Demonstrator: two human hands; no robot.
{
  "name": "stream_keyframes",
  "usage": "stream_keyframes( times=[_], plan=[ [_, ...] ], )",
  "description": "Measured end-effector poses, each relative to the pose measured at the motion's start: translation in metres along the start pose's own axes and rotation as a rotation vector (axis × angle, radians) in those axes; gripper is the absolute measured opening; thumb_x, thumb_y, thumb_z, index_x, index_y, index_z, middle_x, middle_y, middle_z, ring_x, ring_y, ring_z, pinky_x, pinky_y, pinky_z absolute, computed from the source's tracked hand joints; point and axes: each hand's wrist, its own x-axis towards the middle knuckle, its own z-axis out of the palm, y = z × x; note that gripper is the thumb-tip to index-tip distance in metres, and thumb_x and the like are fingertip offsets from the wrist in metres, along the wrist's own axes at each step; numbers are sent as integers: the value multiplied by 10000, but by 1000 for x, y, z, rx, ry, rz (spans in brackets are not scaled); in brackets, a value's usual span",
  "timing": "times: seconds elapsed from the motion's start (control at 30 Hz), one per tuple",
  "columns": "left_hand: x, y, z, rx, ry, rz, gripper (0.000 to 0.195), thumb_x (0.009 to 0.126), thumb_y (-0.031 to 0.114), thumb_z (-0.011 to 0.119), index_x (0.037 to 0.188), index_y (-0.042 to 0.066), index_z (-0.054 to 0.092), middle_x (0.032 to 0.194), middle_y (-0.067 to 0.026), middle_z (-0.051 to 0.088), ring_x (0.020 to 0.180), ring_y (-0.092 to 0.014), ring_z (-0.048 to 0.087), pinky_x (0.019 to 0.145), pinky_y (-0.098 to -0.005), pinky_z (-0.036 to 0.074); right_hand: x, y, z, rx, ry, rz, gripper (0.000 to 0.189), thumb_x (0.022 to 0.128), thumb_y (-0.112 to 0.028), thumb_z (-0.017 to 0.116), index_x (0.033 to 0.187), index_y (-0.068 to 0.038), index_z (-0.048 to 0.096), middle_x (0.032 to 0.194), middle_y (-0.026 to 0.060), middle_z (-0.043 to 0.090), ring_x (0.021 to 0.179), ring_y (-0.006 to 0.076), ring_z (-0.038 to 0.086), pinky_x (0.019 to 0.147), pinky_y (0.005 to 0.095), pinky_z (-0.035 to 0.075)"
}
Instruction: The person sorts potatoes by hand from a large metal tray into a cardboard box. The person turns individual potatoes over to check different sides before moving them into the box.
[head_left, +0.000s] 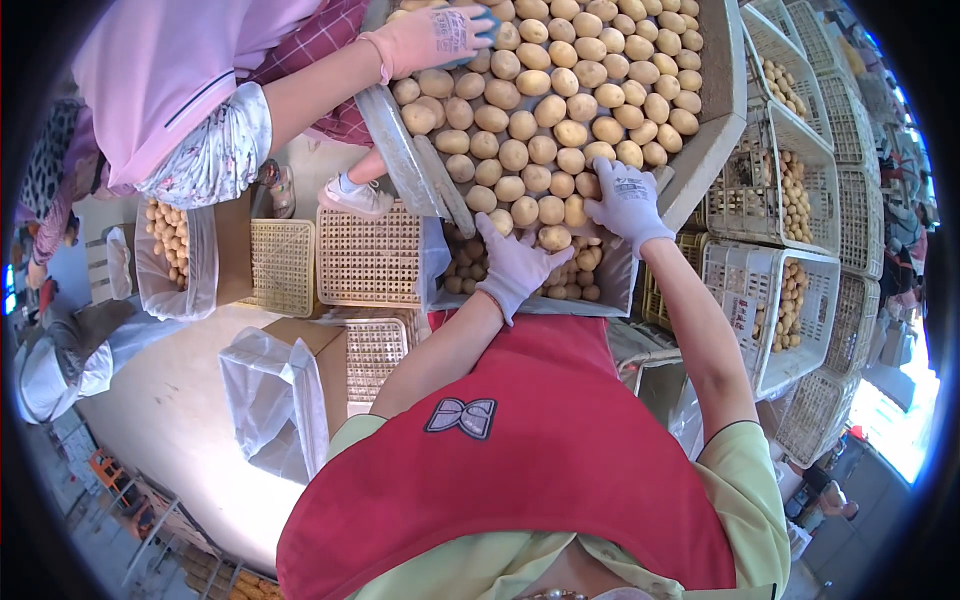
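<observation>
Many potatoes (551, 110) are spread over a sloped sorting table (705, 165) before me. Below its lower lip stands a plastic-lined box (619, 289), with more potatoes inside. My left hand (516, 266), in a pale glove, is over this box at the lip with fingers spread. One potato (554, 238) lies between its thumb and fingers, without a clear grip. On the table's lower right, my right hand (628, 199), also gloved, touches the potatoes at the edge of the layer. Its thumb and fingers are apart, and its palm is hidden.
At upper left, a co-worker's gloved hand (450, 34) reaches onto the potatoes. Plastic crates (776, 180) of potatoes are stacked along the right. Upturned yellowish crates (369, 259), a lined carton of potatoes (234, 251) and another lined carton (319, 375) stand on the left.
</observation>
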Motion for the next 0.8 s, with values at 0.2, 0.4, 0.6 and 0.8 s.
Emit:
stream_keyframes(
  times=[0.2, 0.4, 0.6, 0.8],
  plan=[
    [-3, 3, -4, 14, -17, -6, 941, 772, 812, 375, 1478, 220, 184, 1513, -15, 224, 1407, -357, 193, 1068, -677, 167, -57, 19, -31, 670, 306, 24, 357, 752, -226, 630, 1057, -46, 589, 997, 97, 598, 893, 236, 585, 811, 355, 471],
    [-3, 2, -8, -51, -30, -36, 833, 819, 772, 339, 1472, 271, 206, 1514, -17, 221, 1412, -317, 188, 1048, -693, 199, -169, 153, -29, 2096, 1295, 398, 341, 852, -307, 556, 1062, -44, 609, 1003, 89, 627, 808, 187, 572, 839, 340, 495],
    [-1, 6, -7, 2, -47, -39, 903, 792, 766, 433, 1455, 181, 249, 1496, -13, 257, 1404, -311, 213, 1082, -662, 159, -73, -5, -31, 691, 532, -46, 422, 810, -265, 613, 1191, -86, 580, 1183, 132, 578, 1066, 277, 534, 978, 414, 393],
    [4, 16, -34, 254, -69, 13, 788, 813, 677, 519, 1409, 197, 336, 1452, -38, 320, 1378, -277, 269, 1057, -682, 199, -40, -22, 13, 132, 126, -226, 532, 779, -315, 636, 1268, -122, 552, 1294, 158, 517, 1182, 339, 486, 1051, 474, 304]
  ],
)
